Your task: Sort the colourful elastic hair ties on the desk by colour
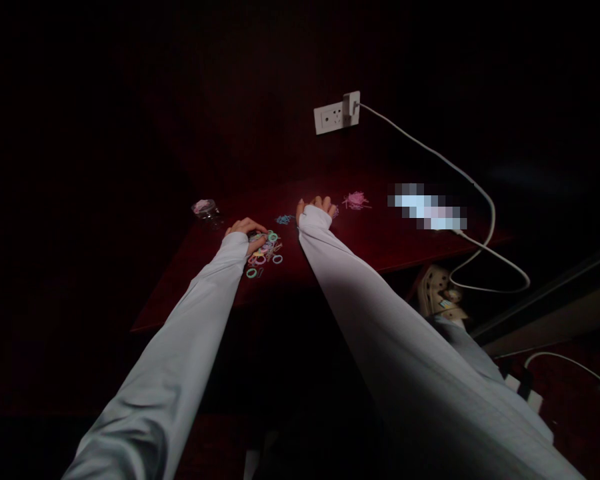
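My left hand rests at the upper left edge of a mixed pile of small hair ties on the dark red table. Its thumb and forefinger come together over the pile; whatever lies between them is too small to make out. Farther right, my right hand is low over the table, thumb apart from its bent fingers, with no held thing visible. Beside its fingers a small purple pile is partly hidden. A small blue pile lies between the hands, and a pink pile of thin bands lies right of my right hand.
A clear container with pink contents stands at the table's left. To the right lies a blurred-out bright device. Its white cable loops past the table edge to a wall socket. A beige clog shows below the edge.
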Motion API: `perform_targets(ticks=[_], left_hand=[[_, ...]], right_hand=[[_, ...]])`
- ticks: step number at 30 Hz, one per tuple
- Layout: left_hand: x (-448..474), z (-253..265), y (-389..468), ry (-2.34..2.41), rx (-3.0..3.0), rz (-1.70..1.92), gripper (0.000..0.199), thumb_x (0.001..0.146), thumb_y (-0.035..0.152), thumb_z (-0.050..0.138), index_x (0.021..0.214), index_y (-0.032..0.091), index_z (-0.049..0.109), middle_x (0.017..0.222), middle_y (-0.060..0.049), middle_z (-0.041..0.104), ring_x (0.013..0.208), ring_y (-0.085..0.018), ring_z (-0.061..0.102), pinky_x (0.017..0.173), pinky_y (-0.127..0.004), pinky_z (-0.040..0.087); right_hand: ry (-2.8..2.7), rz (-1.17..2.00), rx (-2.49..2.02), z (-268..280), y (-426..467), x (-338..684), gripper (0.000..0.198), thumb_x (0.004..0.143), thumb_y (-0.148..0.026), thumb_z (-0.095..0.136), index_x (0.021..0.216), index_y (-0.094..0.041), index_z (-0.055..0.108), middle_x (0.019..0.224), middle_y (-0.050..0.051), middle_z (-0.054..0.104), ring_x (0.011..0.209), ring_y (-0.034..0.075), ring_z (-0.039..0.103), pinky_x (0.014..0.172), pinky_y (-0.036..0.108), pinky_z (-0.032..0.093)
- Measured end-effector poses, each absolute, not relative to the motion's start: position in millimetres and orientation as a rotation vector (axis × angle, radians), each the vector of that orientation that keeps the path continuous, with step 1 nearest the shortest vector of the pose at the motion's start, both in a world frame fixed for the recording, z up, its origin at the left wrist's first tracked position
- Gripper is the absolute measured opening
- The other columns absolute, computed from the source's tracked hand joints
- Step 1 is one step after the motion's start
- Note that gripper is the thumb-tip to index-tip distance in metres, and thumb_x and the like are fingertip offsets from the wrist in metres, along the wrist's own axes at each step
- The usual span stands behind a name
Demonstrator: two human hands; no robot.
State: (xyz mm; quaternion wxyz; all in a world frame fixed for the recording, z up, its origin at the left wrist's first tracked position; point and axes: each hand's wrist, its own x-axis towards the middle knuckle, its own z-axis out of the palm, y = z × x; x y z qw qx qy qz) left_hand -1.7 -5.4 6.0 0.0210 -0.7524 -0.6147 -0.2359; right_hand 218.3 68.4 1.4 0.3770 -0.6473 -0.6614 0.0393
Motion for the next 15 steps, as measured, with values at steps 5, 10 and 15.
perform_targets(ticks=[5,10,15], left_hand=[[-1,6,-6,-1.903,-2.328,-0.742,0.024,0.097,0.041,0.072,0.112,0.031,0.088,0.12,-0.004,0.081,0.118,-0.03,0.072,0.112,-0.045,0.052],[0,6,-8,-1.891,-2.322,-0.781,0.022,0.097,0.039,0.071,0.111,0.03,0.086,0.119,-0.004,0.081,0.12,-0.029,0.072,0.112,-0.044,0.052],[0,6,-7,-1.9,-2.317,-0.805,0.019,0.097,0.036,0.07,0.108,0.029,0.085,0.117,-0.005,0.082,0.12,-0.031,0.072,0.11,-0.045,0.053]], right_hand=[[-1.78,0.072,-1.587,-3,71,214,0.049,0.113,-0.035,0.041,0.111,-0.017,0.086,0.141,0.022,0.078,0.137,0.042,0.06,0.115,0.061,0.045],[-1.767,0.118,-1.638,3,66,210,0.043,0.115,-0.038,0.044,0.107,-0.021,0.083,0.131,0.016,0.08,0.135,0.039,0.06,0.113,0.057,0.046],[-1.828,0.195,-1.507,7,62,218,0.048,0.116,-0.041,0.039,0.107,-0.021,0.082,0.125,0.018,0.078,0.136,0.042,0.057,0.114,0.064,0.041]])
